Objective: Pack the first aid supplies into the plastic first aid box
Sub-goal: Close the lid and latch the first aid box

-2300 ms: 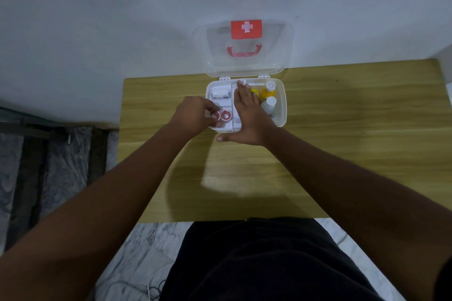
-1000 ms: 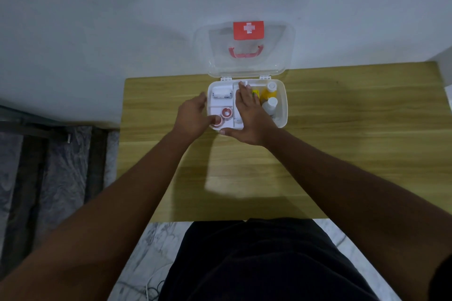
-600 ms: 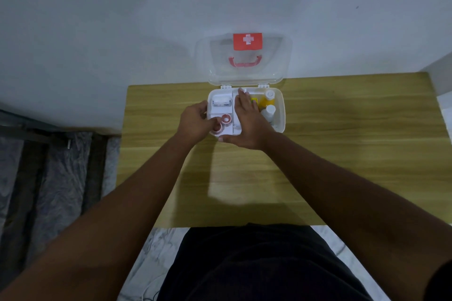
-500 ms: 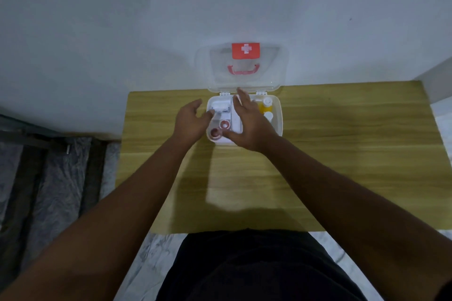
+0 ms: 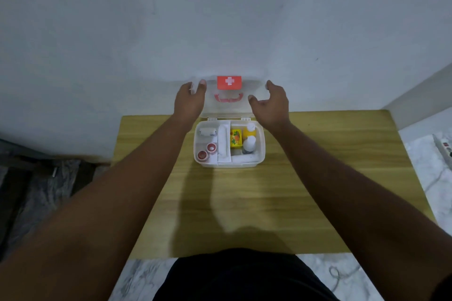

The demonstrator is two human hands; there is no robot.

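The white plastic first aid box [image 5: 262, 151] stands open at the table's far edge. Inside lie two red tape rolls [image 5: 207, 151], a white strip packet [image 5: 223, 144], a small yellow carton [image 5: 236, 138], a yellow bottle [image 5: 250, 130], a white bottle [image 5: 249, 144] and a white roll [image 5: 243, 159]. Its clear lid [image 5: 228, 110], with a red cross label [image 5: 229, 82], leans upright against the wall. My left hand [image 5: 189, 101] grips the lid's upper left corner. My right hand [image 5: 272, 104] curls around the lid's right edge, thumb in front.
The wooden table [image 5: 244, 203] runs up to a white wall. A power strip [image 5: 445, 149] lies on the marble floor at the right, and a cable [image 5: 342, 273] trails near the table's front right. Dark steps sit at the left.
Both hands have left the inside of the box and risen to the lid's two sides. The contents now show uncovered. The camera has tilted up.
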